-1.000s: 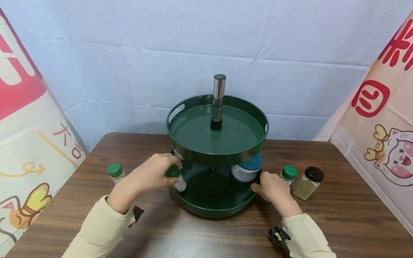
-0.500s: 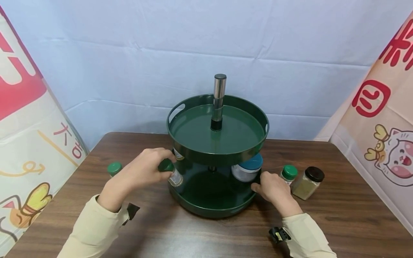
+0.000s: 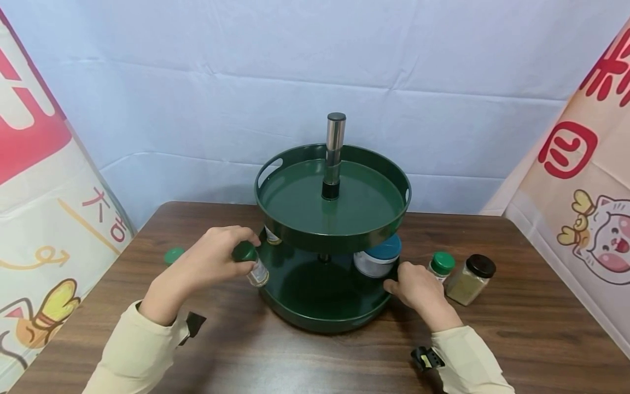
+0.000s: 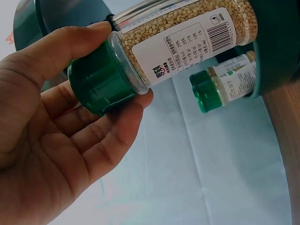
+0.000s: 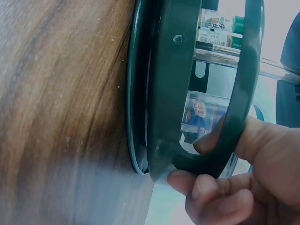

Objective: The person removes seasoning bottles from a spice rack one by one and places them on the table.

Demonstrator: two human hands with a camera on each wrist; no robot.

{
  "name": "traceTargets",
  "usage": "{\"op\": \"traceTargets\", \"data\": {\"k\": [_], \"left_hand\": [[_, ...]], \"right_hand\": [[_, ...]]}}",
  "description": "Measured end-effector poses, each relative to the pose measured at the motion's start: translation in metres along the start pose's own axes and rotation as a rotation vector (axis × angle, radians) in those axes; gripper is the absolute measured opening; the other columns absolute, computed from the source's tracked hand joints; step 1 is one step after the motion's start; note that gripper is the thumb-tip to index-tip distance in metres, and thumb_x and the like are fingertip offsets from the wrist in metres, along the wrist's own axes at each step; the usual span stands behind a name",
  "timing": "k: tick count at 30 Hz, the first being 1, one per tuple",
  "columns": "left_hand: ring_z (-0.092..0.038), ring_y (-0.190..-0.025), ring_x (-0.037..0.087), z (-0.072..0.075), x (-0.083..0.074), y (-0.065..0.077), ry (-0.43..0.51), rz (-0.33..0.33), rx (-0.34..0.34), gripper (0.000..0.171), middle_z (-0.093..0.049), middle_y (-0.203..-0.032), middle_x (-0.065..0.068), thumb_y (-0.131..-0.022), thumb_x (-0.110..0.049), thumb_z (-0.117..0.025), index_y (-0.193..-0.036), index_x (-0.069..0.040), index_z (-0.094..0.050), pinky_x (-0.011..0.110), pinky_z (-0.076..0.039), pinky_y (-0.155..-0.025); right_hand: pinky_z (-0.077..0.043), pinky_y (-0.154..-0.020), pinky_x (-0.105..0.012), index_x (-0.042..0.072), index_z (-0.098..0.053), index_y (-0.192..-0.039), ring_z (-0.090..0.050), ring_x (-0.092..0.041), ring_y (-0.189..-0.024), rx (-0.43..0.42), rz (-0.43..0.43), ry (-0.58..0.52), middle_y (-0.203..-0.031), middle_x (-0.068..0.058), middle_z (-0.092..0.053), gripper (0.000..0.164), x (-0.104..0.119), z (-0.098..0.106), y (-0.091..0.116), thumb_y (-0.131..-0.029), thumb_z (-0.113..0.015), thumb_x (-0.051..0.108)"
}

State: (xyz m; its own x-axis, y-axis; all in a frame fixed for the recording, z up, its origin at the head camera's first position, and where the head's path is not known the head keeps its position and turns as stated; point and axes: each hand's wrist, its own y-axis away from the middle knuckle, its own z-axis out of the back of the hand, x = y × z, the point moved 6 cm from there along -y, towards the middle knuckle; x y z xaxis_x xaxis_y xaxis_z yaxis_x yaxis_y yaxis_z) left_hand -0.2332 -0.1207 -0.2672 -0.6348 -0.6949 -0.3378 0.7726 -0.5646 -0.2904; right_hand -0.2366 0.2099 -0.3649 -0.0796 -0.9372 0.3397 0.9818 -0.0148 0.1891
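The person's left arm reaches in from the near left, and the left hand (image 3: 204, 262) is clamped on the green cap (image 4: 101, 77) of a seed jar (image 3: 258, 274), thumb on 1 side and fingers curled round the other. The seed jar (full of pale grains) tilts with its base toward the right, at the left rim of the lower tray (image 3: 325, 298). From the near right, the right hand (image 3: 418, 287) is clamped on that tray's right-hand handle (image 5: 238, 108), 1 digit showing through the slot. Just beside it in the tray sits a blue-lidded tub (image 3: 373, 266); to its right on the desk (image 3: 344, 361) stand 2 more jars (image 3: 464, 287).
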Motion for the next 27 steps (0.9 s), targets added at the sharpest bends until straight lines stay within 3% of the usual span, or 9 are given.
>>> {"op": "traceTargets", "data": {"k": [8,15,21,27], "left_hand": [[-0.056,-0.077,0.012,0.003,0.01,0.007,0.009,0.019,-0.014,0.023,-0.062,-0.089,-0.005,-0.074,-0.01,-0.077,-0.093,-0.011,-0.065,0.033,-0.046,-0.067],[-0.058,-0.076,0.013,0.007,0.02,0.011,-0.014,0.033,-0.024,0.025,-0.064,-0.092,0.001,-0.074,-0.01,-0.077,-0.096,-0.008,-0.065,0.031,-0.047,-0.063],[-0.059,-0.076,0.016,0.007,0.032,0.017,-0.07,0.093,0.0,0.027,-0.064,-0.091,0.001,-0.073,-0.012,-0.077,-0.097,-0.007,-0.065,0.034,-0.047,-0.065],[-0.057,-0.071,0.014,0.003,0.045,0.02,-0.067,0.143,0.032,0.027,-0.064,-0.091,0.002,-0.074,-0.012,-0.077,-0.098,-0.007,-0.065,0.033,-0.046,-0.061]], "right_hand": [[-0.033,-0.043,-0.031,0.007,-0.05,-0.059,-0.045,-0.022,-0.048,-0.005,0.004,0.002,-0.054,-0.006,-0.041,0.033,-0.001,0.0,0.0,-0.085,-0.064,0.022],[-0.032,-0.043,-0.031,0.008,-0.049,-0.058,-0.045,-0.021,-0.047,-0.01,0.005,0.003,-0.053,-0.006,-0.04,0.034,-0.001,0.0,0.0,-0.085,-0.064,0.023],[-0.033,-0.043,-0.032,0.007,-0.051,-0.059,-0.046,-0.022,-0.048,-0.006,0.007,0.0,-0.054,-0.007,-0.042,0.033,0.0,0.0,0.0,-0.085,-0.064,0.023],[-0.033,-0.044,-0.032,0.007,-0.051,-0.06,-0.046,-0.022,-0.048,-0.001,0.005,-0.002,-0.054,-0.006,-0.041,0.033,0.0,0.0,0.001,-0.085,-0.064,0.023]]}}
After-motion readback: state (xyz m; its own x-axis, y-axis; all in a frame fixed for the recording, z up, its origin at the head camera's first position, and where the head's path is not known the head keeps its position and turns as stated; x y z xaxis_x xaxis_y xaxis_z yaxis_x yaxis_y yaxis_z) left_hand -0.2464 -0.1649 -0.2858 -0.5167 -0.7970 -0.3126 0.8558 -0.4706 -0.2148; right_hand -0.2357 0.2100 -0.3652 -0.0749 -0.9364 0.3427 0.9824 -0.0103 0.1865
